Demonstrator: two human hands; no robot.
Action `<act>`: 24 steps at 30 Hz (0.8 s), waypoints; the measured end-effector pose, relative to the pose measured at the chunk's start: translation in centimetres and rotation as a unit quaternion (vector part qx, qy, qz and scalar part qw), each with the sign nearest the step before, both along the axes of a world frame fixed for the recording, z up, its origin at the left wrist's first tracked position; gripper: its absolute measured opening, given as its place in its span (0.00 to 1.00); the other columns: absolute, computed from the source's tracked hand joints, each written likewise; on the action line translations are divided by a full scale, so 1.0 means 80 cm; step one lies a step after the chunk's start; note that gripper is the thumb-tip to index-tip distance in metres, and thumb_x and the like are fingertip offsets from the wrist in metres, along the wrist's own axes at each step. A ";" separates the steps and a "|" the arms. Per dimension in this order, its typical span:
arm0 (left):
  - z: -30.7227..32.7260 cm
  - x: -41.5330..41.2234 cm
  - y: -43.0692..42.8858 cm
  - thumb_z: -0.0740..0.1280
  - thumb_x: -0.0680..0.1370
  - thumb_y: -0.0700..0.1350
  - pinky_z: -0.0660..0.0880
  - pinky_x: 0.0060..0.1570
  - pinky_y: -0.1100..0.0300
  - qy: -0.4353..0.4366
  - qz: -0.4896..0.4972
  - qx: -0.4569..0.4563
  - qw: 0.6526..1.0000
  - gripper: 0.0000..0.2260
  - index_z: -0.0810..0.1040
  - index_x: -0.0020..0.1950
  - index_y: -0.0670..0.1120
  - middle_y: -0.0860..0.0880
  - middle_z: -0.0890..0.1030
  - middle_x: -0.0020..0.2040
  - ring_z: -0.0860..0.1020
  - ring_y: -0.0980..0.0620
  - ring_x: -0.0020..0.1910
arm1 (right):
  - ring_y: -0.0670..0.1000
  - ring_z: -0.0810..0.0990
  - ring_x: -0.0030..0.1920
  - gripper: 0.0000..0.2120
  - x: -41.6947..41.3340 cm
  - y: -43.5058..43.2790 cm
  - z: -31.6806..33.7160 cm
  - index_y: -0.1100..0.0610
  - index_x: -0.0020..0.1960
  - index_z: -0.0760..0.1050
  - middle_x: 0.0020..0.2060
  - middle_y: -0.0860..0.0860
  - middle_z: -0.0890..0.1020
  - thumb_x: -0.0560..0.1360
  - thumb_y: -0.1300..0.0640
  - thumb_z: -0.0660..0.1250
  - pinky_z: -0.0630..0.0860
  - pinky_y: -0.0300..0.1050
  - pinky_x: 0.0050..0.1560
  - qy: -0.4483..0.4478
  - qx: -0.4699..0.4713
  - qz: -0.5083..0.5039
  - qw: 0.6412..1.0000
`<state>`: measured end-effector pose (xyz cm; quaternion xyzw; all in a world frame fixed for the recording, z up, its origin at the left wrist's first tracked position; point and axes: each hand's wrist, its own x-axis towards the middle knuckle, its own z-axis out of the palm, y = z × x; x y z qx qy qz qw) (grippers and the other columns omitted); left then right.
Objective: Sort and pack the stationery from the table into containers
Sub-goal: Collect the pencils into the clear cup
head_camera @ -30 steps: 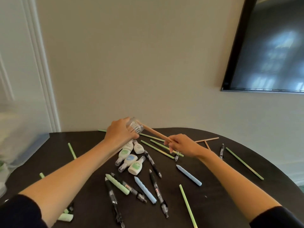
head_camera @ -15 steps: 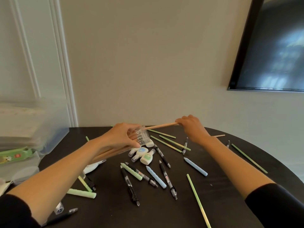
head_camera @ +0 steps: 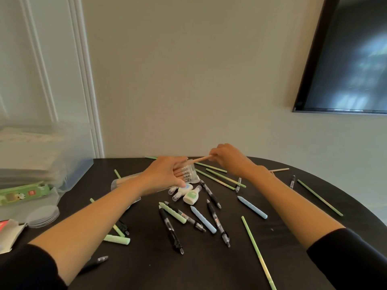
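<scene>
Tan pencil going into the clear tube

The left hand point(head_camera: 167, 174) curls round the clear tube point(head_camera: 125, 183), held on its side low over the table point(head_camera: 293, 233) at about 12 o'clock. Its mouth faces 3 o'clock and it has tan pencils inside. The right hand point(head_camera: 228, 159) pinches the back end of a tan pencil point(head_camera: 201, 160), whose tip is at that mouth. Such a far-back pinch could let the tip snag the rim, and if the mouth dips the packed pencils may slide out onto the correction tapes point(head_camera: 189, 194) below.

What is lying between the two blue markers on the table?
A black pen, between the left blue marker and the right blue marker, in the head view.
</scene>
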<state>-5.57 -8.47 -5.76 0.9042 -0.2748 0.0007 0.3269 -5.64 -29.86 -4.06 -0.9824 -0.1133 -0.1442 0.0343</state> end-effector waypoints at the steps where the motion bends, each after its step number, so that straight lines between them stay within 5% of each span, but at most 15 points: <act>1: 0.002 -0.001 -0.004 0.76 0.67 0.43 0.69 0.61 0.62 -0.009 0.008 -0.008 1.000 0.33 0.68 0.70 0.45 0.50 0.75 0.64 0.74 0.52 0.62 | 0.51 0.71 0.46 0.10 0.001 0.006 0.000 0.61 0.55 0.76 0.50 0.56 0.76 0.79 0.58 0.61 0.69 0.42 0.48 -0.023 0.038 0.002 0.999; 4: 0.009 -0.001 -0.014 0.76 0.67 0.45 0.64 0.57 0.67 -0.032 0.041 -0.019 0.998 0.36 0.65 0.72 0.45 0.48 0.73 0.67 0.72 0.51 0.65 | 0.53 0.74 0.55 0.12 0.003 0.018 -0.003 0.62 0.57 0.75 0.57 0.57 0.73 0.74 0.67 0.65 0.70 0.37 0.55 -0.061 0.187 0.006 0.980; 10: 0.019 -0.003 -0.031 0.75 0.68 0.44 0.68 0.50 0.62 -0.048 0.065 -0.045 0.996 0.25 0.74 0.64 0.45 0.47 0.80 0.56 0.76 0.50 0.56 | 0.55 0.59 0.72 0.23 -0.006 0.040 0.002 0.64 0.62 0.70 0.70 0.58 0.60 0.71 0.77 0.53 0.58 0.31 0.60 -0.141 0.311 -0.019 0.940; 16: 0.017 0.001 -0.043 0.76 0.67 0.47 0.71 0.58 0.57 -0.033 0.063 -0.024 0.997 0.33 0.69 0.70 0.47 0.47 0.79 0.60 0.76 0.50 0.58 | 0.53 0.70 0.67 0.21 -0.008 0.040 0.000 0.64 0.60 0.74 0.63 0.57 0.75 0.74 0.75 0.50 0.66 0.45 0.67 -0.080 0.557 -0.009 0.827; 20: 0.020 0.000 -0.051 0.76 0.68 0.46 0.68 0.56 0.61 -0.043 0.070 -0.028 0.996 0.33 0.68 0.71 0.46 0.46 0.78 0.61 0.76 0.51 0.57 | 0.51 0.72 0.65 0.20 -0.020 0.043 -0.004 0.64 0.60 0.74 0.60 0.56 0.76 0.74 0.74 0.51 0.73 0.47 0.61 -0.039 0.577 0.061 0.813; 24: 0.021 0.000 -0.059 0.75 0.68 0.48 0.69 0.60 0.56 -0.044 0.077 -0.025 0.996 0.33 0.68 0.70 0.45 0.45 0.78 0.61 0.75 0.48 0.60 | 0.49 0.67 0.68 0.24 -0.017 0.036 -0.013 0.60 0.68 0.66 0.67 0.53 0.70 0.74 0.73 0.53 0.66 0.47 0.68 -0.119 0.558 0.002 0.822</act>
